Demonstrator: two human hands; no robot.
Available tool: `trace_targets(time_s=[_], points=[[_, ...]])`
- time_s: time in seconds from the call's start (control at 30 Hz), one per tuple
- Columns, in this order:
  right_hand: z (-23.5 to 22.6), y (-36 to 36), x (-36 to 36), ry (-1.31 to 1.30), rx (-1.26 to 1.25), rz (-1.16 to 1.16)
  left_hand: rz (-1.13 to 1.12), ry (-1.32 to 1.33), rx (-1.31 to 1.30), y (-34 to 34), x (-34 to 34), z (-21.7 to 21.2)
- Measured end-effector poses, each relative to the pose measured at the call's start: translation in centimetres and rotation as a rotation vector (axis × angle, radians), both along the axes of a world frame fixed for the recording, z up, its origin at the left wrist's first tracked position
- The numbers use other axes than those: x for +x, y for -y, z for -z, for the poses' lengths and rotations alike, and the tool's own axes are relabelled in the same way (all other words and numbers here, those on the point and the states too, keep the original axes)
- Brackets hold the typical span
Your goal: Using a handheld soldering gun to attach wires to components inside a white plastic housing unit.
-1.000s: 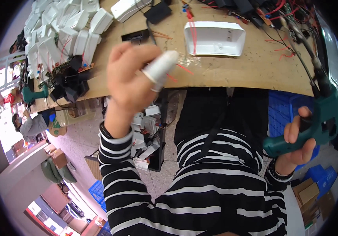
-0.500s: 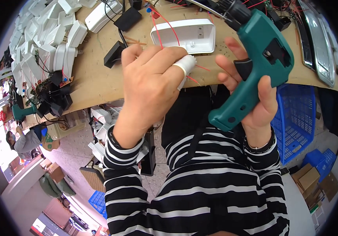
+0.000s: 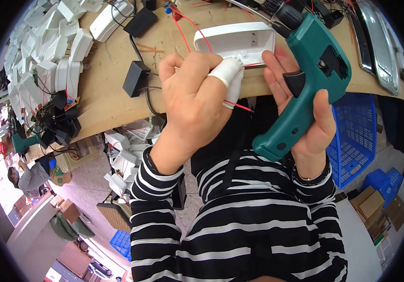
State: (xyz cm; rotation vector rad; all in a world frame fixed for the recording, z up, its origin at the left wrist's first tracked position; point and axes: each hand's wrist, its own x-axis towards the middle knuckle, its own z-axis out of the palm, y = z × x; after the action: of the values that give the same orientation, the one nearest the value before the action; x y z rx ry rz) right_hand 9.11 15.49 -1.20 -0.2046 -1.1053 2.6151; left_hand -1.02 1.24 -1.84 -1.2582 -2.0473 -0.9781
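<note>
My left hand [image 3: 188, 110] is closed in a pinch, with white coverings on its thumb and forefinger. Thin red wires [image 3: 239, 106] stick out from between those fingers; what else they may hold is hidden. Just beyond lies a white plastic housing [image 3: 223, 40], its hollow side toward me. Across my right hand [image 3: 311, 136] rests a green pistol-shaped power drill [image 3: 312, 51], the thumb over its handle and the other fingers stretched past the black trigger. Its chuck and long bit point to the far left. My right fingertips are at the housing's right end.
White housings [image 3: 47, 70] are heaped at the left of the table. Black blocks [image 3: 136, 79] with cables lie nearer. A glossy panel [image 3: 380, 51] lies at the right edge, with a blue crate [image 3: 354, 141] below it. Another person [image 3: 30, 176] is far off at the left.
My left hand has moved right with the red wires. The white housing has shifted right too, up to my right fingertips. The drill has barely moved.
</note>
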Motion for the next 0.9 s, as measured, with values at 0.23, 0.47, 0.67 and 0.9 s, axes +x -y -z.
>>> trace_targets(time_s=[0.23,0.47,0.67,0.9], points=[[0.1,-1.1,1.4,-0.004,0.121,0.019,-0.204,-0.049,-0.16,-1.0,0.9,0.1],[-1.4,-2.7,8.1,0.144,0.515,0.14,-0.247,-0.024,-0.164,-1.8,1.3,0.5],[-1.9,-3.1,9.7,0.155,0.65,0.207,-0.141,0.078,-0.091,-1.4,1.3,-0.2],[-2.3,-1.6,3.3,-0.064,0.759,0.249,0.179,0.412,0.104,0.6,0.9,-1.5]])
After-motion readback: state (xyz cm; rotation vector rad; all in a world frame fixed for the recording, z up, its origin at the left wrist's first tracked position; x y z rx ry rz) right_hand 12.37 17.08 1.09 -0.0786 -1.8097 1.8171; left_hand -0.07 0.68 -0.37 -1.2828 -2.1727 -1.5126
